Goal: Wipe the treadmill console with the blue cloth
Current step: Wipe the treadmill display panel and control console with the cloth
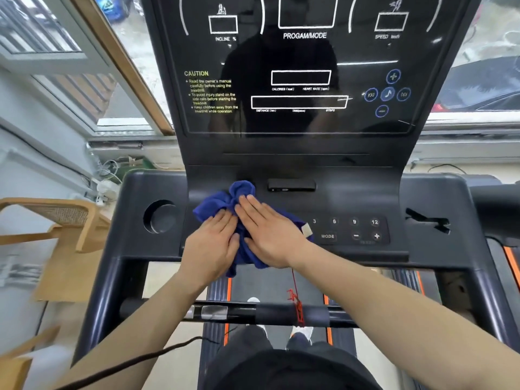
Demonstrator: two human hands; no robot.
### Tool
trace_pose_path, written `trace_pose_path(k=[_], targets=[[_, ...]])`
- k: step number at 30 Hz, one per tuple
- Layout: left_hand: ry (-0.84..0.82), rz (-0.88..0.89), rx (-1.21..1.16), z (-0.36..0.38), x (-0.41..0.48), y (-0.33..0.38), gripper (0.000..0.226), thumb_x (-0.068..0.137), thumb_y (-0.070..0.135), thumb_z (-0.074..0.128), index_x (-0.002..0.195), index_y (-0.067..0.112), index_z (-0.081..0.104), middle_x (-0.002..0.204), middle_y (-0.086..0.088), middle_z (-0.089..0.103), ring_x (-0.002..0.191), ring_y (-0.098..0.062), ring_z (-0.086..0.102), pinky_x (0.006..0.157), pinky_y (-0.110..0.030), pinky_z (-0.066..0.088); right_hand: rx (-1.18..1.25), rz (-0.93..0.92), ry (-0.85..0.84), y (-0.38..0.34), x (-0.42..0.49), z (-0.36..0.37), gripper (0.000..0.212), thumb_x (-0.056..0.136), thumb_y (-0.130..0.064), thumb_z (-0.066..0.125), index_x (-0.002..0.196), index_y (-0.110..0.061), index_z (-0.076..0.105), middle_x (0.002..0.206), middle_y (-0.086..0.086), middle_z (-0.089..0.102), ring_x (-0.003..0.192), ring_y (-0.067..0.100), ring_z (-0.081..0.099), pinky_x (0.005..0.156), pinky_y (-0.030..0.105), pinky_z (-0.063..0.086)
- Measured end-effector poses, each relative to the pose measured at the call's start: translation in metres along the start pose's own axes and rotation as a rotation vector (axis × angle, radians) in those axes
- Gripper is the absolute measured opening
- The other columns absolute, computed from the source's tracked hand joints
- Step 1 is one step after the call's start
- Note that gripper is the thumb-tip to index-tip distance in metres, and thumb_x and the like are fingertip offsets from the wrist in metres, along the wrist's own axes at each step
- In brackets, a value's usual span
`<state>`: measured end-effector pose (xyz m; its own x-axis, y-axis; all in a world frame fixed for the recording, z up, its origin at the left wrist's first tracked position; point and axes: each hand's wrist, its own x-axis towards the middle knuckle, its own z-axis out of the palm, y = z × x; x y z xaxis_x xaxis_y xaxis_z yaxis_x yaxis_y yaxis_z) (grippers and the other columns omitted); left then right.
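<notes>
Near the middle of the frame, both hands, left hand [209, 249] and right hand [270, 235], press the blue cloth [219, 202] flat on the treadmill console [365, 198], fingers straight, grasping nothing.

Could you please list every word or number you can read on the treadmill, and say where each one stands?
"PROGAM/MODE": display panel, top centre.
"INCLINE %": panel, upper left.
"SPEED": panel, upper right; unit blurred.
"CAUTION": panel, left; small print beneath only partly legible.
"CALORIES", "HEART RATE", "DISTANCE": under the middle boxes; other captions too small.
"3", "6", "9", "12", "MODE": keypad, right of the blue cloth.
</notes>
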<state>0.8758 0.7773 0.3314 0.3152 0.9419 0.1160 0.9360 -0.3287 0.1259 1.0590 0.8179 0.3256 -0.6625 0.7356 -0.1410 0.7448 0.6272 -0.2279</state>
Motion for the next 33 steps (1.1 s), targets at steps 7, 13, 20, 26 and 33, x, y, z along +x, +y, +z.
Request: trace_pose_path(k=[7, 13, 20, 26, 33], targets=[[-0.071, 0.175, 0.048, 0.020, 0.048, 0.063, 0.044, 0.094, 0.026, 0.042, 0.120, 0.000, 0.067, 0.122, -0.019, 0.068, 0.117, -0.034, 0.062, 0.100, -0.043, 0.051, -0.064, 0.140, 0.011, 0.067, -0.070, -0.006, 0.075, 0.097, -0.050, 0.030, 0.156, -0.005, 0.024, 0.164, 0.013, 0.019, 0.152, 0.026, 0.019, 0.121, 0.041, 0.025], [-0.131, 0.334, -0.082, 0.040, 0.084, 0.149, 0.055, 0.096, 0.032, 0.034, 0.134, 0.001, 0.059, 0.138, -0.019, 0.059, 0.129, -0.032, 0.054, 0.111, -0.043, 0.041, -0.053, 0.401, 0.030, 0.115, -0.150, -0.002, 0.074, 0.099, -0.052, 0.020, 0.156, -0.007, 0.006, 0.165, 0.013, 0.006, 0.154, 0.023, 0.007, 0.123, 0.041, 0.019], [-0.174, 0.426, -0.103, 0.036, 0.067, 0.146, 0.058, 0.099, 0.036, 0.033, 0.142, 0.002, 0.051, 0.147, -0.015, 0.051, 0.140, -0.028, 0.044, 0.119, -0.040, 0.030, -0.004, 0.417, 0.091, 0.092, -0.163, 0.001, 0.070, 0.099, -0.043, 0.027, 0.153, 0.000, 0.024, 0.162, 0.014, 0.022, 0.152, 0.025, 0.015, 0.123, 0.035, 0.011], [-0.135, 0.247, -0.033, 0.020, 0.016, 0.038, 0.055, 0.099, 0.033, 0.035, 0.138, 0.001, 0.056, 0.143, -0.017, 0.055, 0.134, -0.027, 0.052, 0.116, -0.040, 0.034, 0.022, 0.186, 0.069, 0.022, -0.066, 0.009, 0.070, 0.101, -0.047, 0.026, 0.153, 0.001, 0.025, 0.162, 0.018, 0.021, 0.152, 0.031, 0.015, 0.123, 0.043, 0.020], [-0.061, -0.105, 0.041, -0.001, -0.054, -0.050, 0.052, 0.100, 0.023, 0.036, 0.142, -0.006, 0.047, 0.147, -0.022, 0.049, 0.137, -0.033, 0.047, 0.116, -0.042, 0.032, 0.027, 0.023, 0.015, -0.080, 0.047, 0.019, 0.068, 0.104, -0.039, 0.030, 0.158, -0.005, 0.008, 0.167, 0.013, 0.002, 0.154, 0.027, -0.003, 0.125, 0.043, 0.007]])
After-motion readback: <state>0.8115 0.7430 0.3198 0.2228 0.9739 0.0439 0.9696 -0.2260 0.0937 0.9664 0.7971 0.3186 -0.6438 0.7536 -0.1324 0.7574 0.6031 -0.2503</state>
